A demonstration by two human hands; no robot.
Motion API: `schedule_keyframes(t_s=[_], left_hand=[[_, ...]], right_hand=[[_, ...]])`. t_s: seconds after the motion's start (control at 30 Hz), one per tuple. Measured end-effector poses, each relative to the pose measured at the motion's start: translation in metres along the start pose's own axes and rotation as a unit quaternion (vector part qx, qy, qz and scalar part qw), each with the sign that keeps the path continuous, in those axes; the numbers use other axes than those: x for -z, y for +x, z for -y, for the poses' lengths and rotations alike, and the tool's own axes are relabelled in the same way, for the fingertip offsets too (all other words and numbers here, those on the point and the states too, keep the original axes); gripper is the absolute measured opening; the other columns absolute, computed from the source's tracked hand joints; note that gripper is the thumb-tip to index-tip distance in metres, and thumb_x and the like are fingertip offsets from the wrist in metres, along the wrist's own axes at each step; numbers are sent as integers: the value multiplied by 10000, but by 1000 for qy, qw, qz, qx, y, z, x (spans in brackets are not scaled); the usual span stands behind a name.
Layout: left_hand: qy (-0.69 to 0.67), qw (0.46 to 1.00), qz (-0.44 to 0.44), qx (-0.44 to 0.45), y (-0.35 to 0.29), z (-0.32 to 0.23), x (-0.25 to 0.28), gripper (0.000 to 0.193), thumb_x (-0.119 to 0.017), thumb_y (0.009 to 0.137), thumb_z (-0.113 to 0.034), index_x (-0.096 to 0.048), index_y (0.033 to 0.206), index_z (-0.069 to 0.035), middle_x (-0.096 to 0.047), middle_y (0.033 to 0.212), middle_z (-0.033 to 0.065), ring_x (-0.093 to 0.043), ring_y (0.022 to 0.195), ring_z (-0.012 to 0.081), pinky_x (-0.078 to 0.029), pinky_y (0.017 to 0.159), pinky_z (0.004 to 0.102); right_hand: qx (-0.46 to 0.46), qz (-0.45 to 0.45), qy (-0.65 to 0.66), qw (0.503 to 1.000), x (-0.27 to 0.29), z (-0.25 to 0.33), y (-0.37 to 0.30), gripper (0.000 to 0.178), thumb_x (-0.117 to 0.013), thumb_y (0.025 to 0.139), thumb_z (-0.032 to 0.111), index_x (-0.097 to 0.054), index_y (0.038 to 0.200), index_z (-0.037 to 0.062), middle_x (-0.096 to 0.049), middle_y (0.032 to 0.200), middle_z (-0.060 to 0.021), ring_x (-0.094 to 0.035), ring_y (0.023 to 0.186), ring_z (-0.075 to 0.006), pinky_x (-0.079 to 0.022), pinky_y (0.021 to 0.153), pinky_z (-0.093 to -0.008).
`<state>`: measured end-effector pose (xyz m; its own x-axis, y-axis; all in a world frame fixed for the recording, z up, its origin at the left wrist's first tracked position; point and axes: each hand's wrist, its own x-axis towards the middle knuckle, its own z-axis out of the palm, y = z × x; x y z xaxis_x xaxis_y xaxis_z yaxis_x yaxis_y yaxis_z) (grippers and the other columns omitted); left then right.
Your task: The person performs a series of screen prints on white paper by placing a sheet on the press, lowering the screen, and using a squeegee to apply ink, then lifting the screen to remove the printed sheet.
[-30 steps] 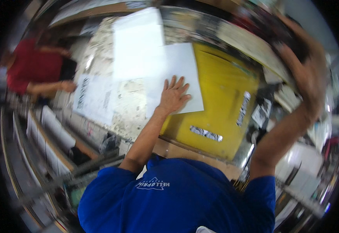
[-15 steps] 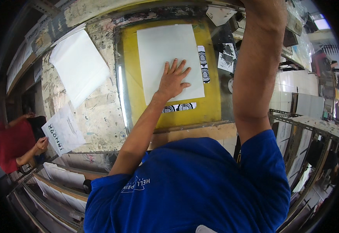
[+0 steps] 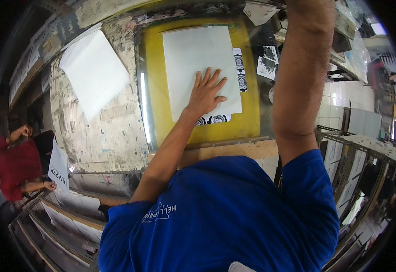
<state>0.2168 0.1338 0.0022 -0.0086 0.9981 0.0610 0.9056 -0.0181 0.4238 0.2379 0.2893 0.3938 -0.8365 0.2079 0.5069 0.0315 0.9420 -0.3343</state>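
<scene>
My left hand (image 3: 206, 93) lies flat with its fingers spread on a large white sheet of paper (image 3: 198, 50). The sheet rests over a yellow, screen-like panel (image 3: 248, 109) set in a dark frame. Black-and-white printed strips show at its edges: one strip (image 3: 240, 68) along the right side and another strip (image 3: 219, 119) partly under the lower edge. My right arm (image 3: 300, 90) reaches up past the panel's right side. Its hand is beyond the upper edge of the picture, so its fingers are hidden.
Left of the panel, a stack of white paper (image 3: 95, 72) lies on the stained table (image 3: 116, 136). A co-worker in red (image 3: 21, 163) holds a printed sheet (image 3: 59, 165) beside a rack (image 3: 71, 222). A metal shelf (image 3: 366, 147) stands at right.
The co-worker has drawn the printed sheet leftward, away from the table. The gap between the white sheet and the lower strip has closed. My left hand stays flat on the sheet.
</scene>
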Motion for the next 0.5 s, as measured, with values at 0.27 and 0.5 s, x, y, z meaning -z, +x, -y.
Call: schedule_keyframes(t_s=[0.27,0.5], left_hand=[[-192,935,-294,49,-27,-6,85,705,-696,928,-357,-434,1527,-95,-523,1476,147,-449,1395,356,-295,1175,549],[-539,572,-616,52,-108,-24,184,1026,-799,656,45,-316,1561,18,-635,1253,122,-628,1137,226,-504,1002,387]], right_hand=[[-74,11,-75,994,-8,45,-10,466,-794,773,357,-770,1103,28,-758,879,-163,-711,737,-249,-562,716,-356],[-2,-8,-105,994,-68,45,-122,530,-810,717,143,-743,1237,219,-677,856,-109,-646,731,-242,-530,653,-345]])
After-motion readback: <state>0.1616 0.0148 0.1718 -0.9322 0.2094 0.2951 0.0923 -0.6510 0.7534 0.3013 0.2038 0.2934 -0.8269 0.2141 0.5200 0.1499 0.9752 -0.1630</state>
